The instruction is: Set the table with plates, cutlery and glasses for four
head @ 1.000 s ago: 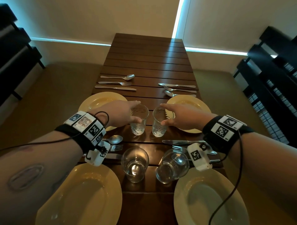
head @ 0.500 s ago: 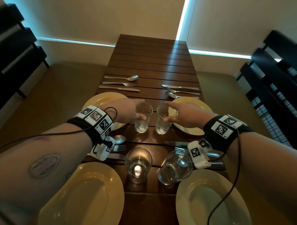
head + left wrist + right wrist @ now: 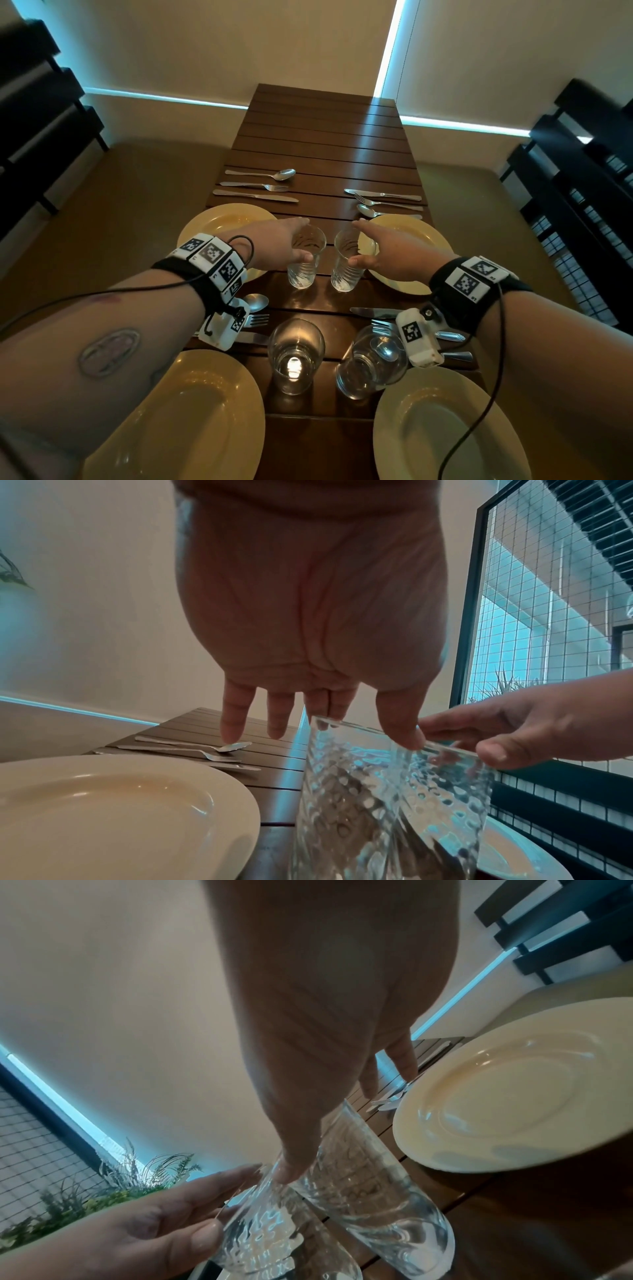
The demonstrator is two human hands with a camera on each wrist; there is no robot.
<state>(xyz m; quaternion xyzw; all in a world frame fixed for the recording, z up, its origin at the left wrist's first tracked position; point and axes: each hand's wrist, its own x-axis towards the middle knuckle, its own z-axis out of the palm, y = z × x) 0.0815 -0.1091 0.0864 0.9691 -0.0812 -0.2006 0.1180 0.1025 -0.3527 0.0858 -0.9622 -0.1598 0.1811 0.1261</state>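
Mid-frame on the slatted tabletop (image 3: 318, 144): left hand (image 3: 274, 245) lightly spanning left ribbed glass (image 3: 305, 260); right hand (image 3: 387, 250) likewise on right ribbed glass (image 3: 346, 262); fingers nearly straight, apparently positioning them between far plates (image 3: 222, 219).

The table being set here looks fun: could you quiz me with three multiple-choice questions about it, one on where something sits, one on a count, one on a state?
1. Where do the two far glasses stand?
A. between the far plates
B. on a plate
C. on the floor

2. How many plates are laid?
A. two
B. four
C. six

3. The near left glass is:
A. lying down
B. upright
C. broken

Answers:
1 A: left far glass and right far glass stand between the far left plate and far right plate.
2 B: add near left plate and near right plate.
3 B: near left glass stands with its mouth up.
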